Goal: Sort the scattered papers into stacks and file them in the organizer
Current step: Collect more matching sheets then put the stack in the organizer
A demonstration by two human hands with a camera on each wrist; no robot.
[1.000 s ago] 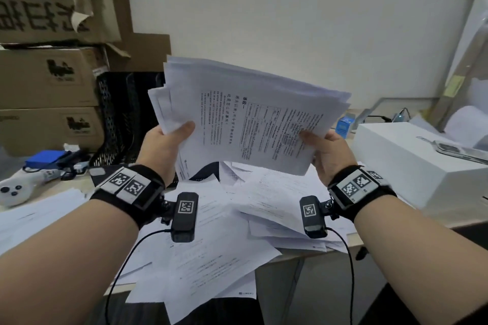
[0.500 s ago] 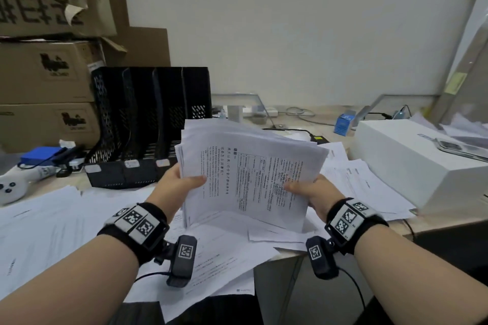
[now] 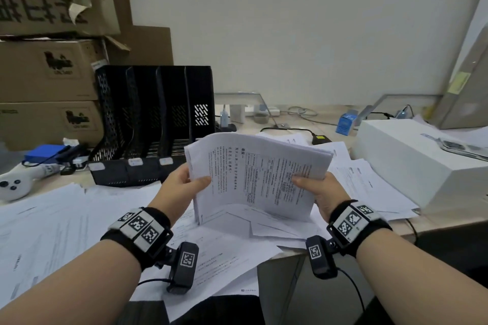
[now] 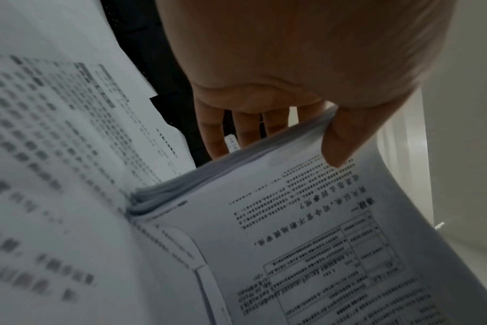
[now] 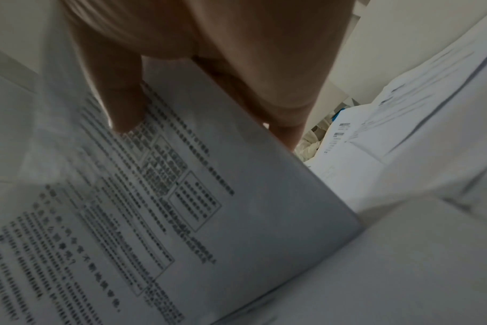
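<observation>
Head view: both hands, left hand (image 3: 182, 187) and right hand (image 3: 320, 192), pinch the thick white printed paper stack (image 3: 260, 177) (long side across); the black mesh organizer (image 3: 155, 124) stands just behind-left, nearer the left hand.

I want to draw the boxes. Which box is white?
The big white cardboard box on the desk's right side, beside the person's right hand. The other boxes, stacked at left, are brown.

Both forearms are reaching forward, wrists banded. The left hand (image 3: 182, 187) is gripping the left edge of the stack (image 3: 258, 177), thumb on top, fingers (image 4: 245, 129) behind. The right hand (image 3: 320, 192) is pinching the right edge, thumb lying on the top sheet
</observation>
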